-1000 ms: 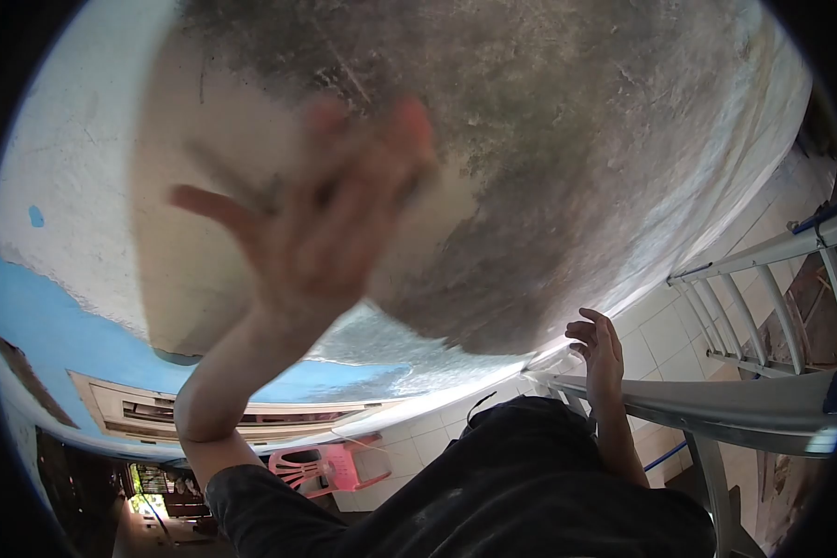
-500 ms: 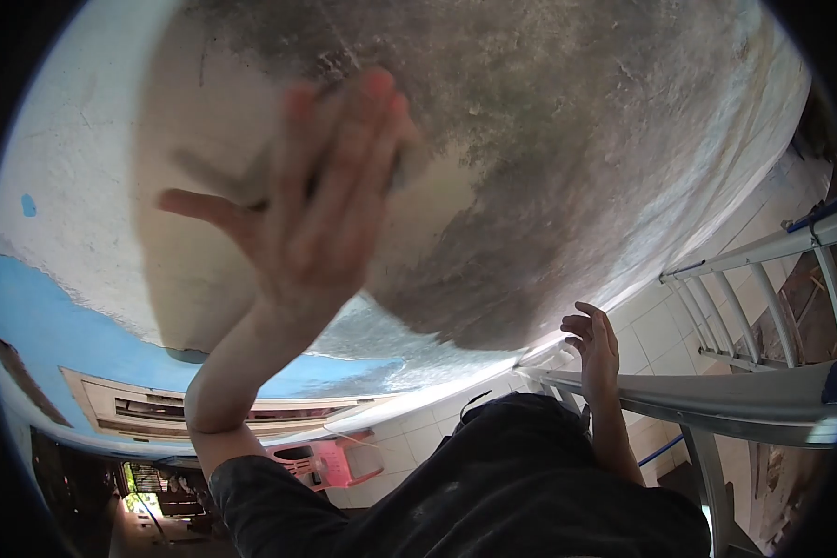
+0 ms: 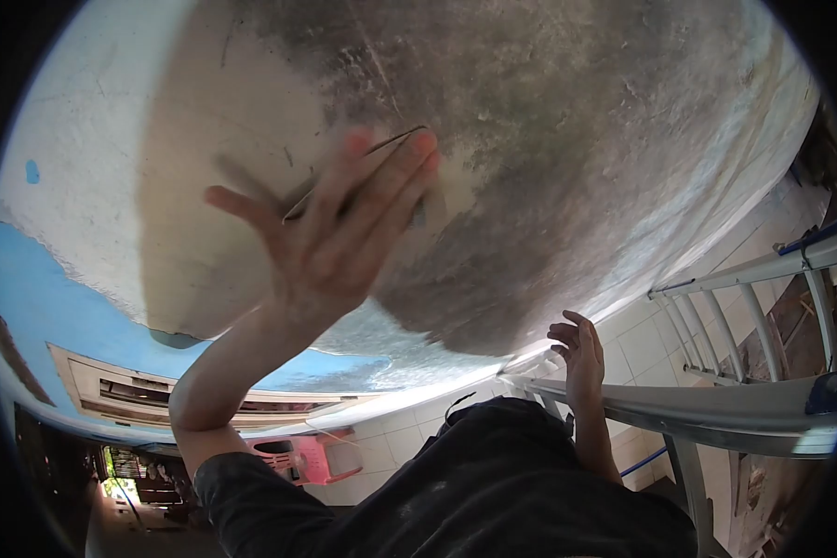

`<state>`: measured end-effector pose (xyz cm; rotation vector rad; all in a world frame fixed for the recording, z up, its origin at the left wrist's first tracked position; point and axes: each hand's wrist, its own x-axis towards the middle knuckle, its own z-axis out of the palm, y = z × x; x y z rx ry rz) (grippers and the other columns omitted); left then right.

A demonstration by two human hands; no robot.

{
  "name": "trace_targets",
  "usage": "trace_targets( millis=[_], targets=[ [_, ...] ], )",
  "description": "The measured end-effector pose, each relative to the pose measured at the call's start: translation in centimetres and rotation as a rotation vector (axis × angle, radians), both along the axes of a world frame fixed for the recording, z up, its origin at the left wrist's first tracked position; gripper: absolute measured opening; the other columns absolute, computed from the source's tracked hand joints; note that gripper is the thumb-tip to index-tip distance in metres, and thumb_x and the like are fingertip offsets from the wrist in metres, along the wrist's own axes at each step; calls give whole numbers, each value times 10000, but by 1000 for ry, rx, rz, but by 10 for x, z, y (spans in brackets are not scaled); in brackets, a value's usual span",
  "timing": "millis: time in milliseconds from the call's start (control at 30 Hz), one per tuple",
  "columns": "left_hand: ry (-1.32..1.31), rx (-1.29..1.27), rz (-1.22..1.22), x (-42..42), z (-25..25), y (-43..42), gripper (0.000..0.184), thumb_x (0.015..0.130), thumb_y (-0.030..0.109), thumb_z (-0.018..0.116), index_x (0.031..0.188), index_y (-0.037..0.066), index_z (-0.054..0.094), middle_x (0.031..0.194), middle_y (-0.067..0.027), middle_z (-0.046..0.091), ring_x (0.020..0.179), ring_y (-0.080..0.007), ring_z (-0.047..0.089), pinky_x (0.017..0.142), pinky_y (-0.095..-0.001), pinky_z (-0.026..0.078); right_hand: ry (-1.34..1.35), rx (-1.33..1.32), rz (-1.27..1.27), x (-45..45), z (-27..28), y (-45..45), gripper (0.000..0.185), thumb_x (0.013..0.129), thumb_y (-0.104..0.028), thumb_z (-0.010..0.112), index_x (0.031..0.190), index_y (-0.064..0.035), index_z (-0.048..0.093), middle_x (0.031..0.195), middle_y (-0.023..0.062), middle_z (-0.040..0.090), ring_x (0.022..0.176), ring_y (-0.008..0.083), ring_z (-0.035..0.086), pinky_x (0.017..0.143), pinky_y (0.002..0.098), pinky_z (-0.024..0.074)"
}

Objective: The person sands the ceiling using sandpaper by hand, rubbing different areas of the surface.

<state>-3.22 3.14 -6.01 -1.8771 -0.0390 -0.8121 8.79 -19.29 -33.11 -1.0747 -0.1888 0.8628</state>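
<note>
Head camera: 2 hands, both mine, both bare. Item 1, my left hand point(image 3: 335, 237), raised to the wall point(image 3: 539, 158), fingers spread, 1 digit standing well out to the side, fingertips slightly blurred. Item 2, thin flat sheet point(image 3: 374, 160), kind unclear, held under my left fingers against the wall; its dark edge runs slantwise past them, and the hand hides most of it. Wall surface: pale beige on 1 side of that hand, mottled dark grey on the other. Item 3, my right hand point(image 3: 582, 363), lower and well apart from the left, fingers loosely bent, nothing seen in them; nearest to a metal ladder point(image 3: 707, 405), contact impossible to tell. Item 4, pink chair point(image 3: 316, 460), on tiled floor point(image 3: 646, 349). Item 5, blue paint point(image 3: 28, 288), far left. Item 6, black shirt point(image 3: 511, 484), on me, pale marks on its front.
</note>
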Motion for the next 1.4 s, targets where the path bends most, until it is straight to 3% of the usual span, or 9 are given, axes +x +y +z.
trace_targets(
  millis=[133,333,500,700,900,1033,1200,1300,1400],
  targets=[
    [-123,-51,144,0,42,-20,283,926,264,496,1186,296,601,1336,134,502,1388,-229,254,994,-698,-199,5,-17,19,0,1,0,401,1003,-341,333,1219,-55,512,979,79,623,934,160,577,793,305,419],
    [35,6,92,-6,-4,-10,334,922,209,477,1228,293,579,1357,101,488,1394,-308,215,1054,-670,-124,7,5,-1,-1,2,-1,396,1002,-339,334,1220,-60,510,964,73,621,932,161,578,801,309,414],
    [-131,-44,79,-1,38,-13,398,917,132,484,1241,350,557,1358,113,487,1392,-265,240,1004,-685,-196,4,0,20,-1,2,0,402,1000,-345,329,1222,-60,507,961,69,619,933,160,575,805,312,410],
    [-12,-7,103,-9,4,1,341,940,278,468,1266,355,531,1389,101,451,1398,-268,221,982,-658,-250,4,-10,21,-1,3,-2,397,1001,-338,332,1219,-59,511,960,72,621,927,161,581,804,311,413],
    [-177,-7,218,1,49,-11,363,957,365,398,1306,333,492,1420,82,406,1412,-247,173,973,-644,-271,8,-1,49,-2,1,1,397,1002,-341,335,1222,-60,508,969,73,625,928,162,582,804,306,415],
    [13,-90,132,-10,-10,-10,332,933,329,460,1252,324,552,1382,103,457,1411,-247,178,969,-649,-271,10,-8,42,-1,3,-1,400,1000,-347,334,1218,-62,510,968,71,624,933,161,580,804,307,410],
    [-120,-23,104,1,51,-16,327,929,199,489,1225,304,580,1354,64,498,1408,-314,164,967,-659,-257,17,-7,47,-1,0,0,401,999,-349,334,1217,-62,509,967,71,623,933,160,579,805,319,407],
    [-126,20,163,5,35,-12,335,925,181,489,1223,303,580,1354,77,496,1408,-315,162,974,-666,-246,10,-9,35,-2,2,0,400,1000,-345,331,1221,-61,506,969,73,622,933,160,579,809,323,407],
    [-19,-74,133,-4,-3,-13,318,904,319,509,1214,352,568,1367,149,462,1383,-258,253,986,-707,-199,-2,6,40,-1,3,-1,403,1001,-348,331,1225,-60,502,976,76,622,937,164,579,813,326,406]
  ],
)
